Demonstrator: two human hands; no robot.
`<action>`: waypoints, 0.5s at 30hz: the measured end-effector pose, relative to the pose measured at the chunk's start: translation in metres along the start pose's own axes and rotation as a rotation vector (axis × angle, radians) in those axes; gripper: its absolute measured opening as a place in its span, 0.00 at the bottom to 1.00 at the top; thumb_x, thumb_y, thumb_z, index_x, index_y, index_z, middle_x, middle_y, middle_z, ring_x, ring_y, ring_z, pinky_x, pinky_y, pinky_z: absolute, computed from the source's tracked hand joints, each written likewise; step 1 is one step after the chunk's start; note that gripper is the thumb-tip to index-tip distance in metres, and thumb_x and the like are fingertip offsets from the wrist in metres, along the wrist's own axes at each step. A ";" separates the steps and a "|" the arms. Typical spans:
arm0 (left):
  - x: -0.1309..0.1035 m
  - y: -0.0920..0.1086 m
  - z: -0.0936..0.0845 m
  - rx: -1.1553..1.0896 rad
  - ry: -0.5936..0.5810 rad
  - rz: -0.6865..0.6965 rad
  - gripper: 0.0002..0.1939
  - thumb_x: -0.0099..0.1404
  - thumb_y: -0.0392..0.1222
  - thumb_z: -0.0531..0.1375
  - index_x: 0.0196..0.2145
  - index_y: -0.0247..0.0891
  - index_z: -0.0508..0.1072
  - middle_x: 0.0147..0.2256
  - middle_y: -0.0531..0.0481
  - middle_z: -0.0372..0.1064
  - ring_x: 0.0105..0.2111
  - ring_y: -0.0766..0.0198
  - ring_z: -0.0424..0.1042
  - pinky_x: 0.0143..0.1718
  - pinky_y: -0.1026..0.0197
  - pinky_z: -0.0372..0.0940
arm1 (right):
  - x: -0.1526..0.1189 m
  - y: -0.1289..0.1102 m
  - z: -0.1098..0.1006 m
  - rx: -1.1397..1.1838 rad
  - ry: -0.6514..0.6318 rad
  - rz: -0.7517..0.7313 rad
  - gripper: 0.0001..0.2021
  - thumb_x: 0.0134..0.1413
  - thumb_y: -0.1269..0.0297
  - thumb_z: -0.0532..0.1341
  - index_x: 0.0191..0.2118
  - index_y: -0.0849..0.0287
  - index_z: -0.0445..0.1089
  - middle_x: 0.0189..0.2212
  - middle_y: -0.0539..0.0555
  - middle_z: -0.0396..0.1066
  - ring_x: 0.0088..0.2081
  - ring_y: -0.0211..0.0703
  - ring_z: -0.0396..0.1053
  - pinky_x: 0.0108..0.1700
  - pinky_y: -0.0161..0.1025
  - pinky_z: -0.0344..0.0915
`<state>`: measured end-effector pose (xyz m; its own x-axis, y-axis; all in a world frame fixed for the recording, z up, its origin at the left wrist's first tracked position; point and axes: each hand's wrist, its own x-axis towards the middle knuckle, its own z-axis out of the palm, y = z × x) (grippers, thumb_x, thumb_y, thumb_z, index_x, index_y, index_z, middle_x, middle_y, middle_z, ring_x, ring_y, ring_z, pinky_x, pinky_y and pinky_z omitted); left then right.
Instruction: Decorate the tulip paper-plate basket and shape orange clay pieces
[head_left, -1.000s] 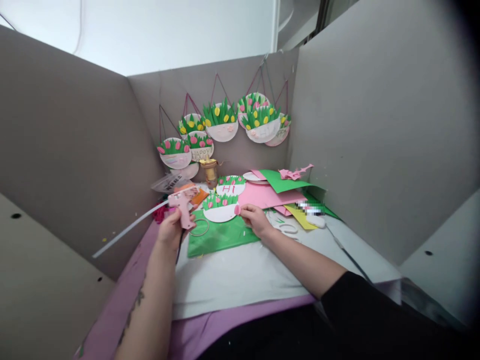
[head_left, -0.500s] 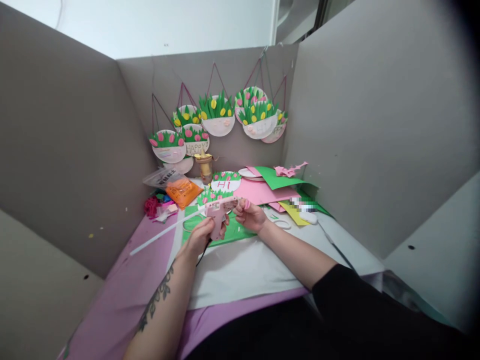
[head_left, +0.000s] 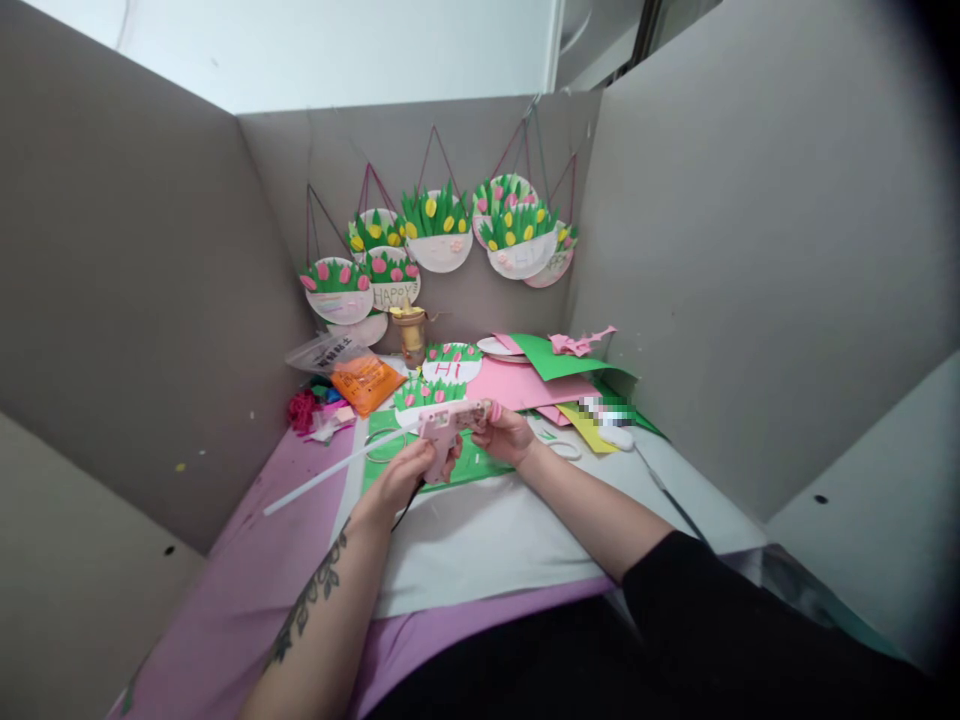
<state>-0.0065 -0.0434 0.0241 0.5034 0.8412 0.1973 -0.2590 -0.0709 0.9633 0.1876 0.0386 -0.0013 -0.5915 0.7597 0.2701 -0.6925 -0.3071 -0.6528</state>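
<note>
A pink glue gun (head_left: 439, 430) is held by its handle in my left hand (head_left: 409, 470), over a green sheet (head_left: 480, 462). From its rear a long white glue stick (head_left: 330, 473) sticks out to the lower left. My right hand (head_left: 504, 436) is closed at the gun's nozzle end, its fingers curled around something small and pink that I cannot make out well. Just behind the gun lie two paper plates with paper grass and pink tulips, one (head_left: 431, 400) partly covered by the gun, the other (head_left: 452, 363) lettered "Hi".
At the left are an orange clay bag (head_left: 367, 385) and red yarn (head_left: 302, 411). A brown cup (head_left: 411, 335) stands at the back. Pink paper (head_left: 525, 385), a green sheet (head_left: 574, 358) and white scissors (head_left: 562, 450) lie right. Decorated plates (head_left: 439, 245) hang on the grey panel.
The glue gun has shifted slightly to the right and down, with its glue stick. My right hand stays at the nozzle end.
</note>
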 end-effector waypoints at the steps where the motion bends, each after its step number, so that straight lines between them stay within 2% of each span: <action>1: 0.000 0.000 0.000 0.006 0.000 -0.003 0.25 0.61 0.53 0.55 0.48 0.32 0.68 0.31 0.46 0.63 0.28 0.65 0.61 0.29 0.62 0.56 | 0.000 0.000 0.000 0.007 0.000 -0.001 0.12 0.37 0.65 0.70 0.25 0.58 0.65 0.21 0.47 0.61 0.23 0.32 0.53 0.22 0.30 0.45; 15: 0.000 0.004 0.002 0.065 -0.018 -0.038 0.25 0.60 0.58 0.56 0.46 0.35 0.69 0.31 0.46 0.63 0.28 0.64 0.61 0.28 0.62 0.54 | 0.000 -0.001 -0.004 0.050 0.036 -0.004 0.11 0.39 0.66 0.69 0.27 0.57 0.64 0.22 0.45 0.66 0.22 0.31 0.60 0.23 0.29 0.50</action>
<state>-0.0057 -0.0453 0.0279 0.5269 0.8341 0.1632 -0.1859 -0.0742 0.9798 0.1901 0.0412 -0.0034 -0.5739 0.7809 0.2466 -0.7152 -0.3313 -0.6154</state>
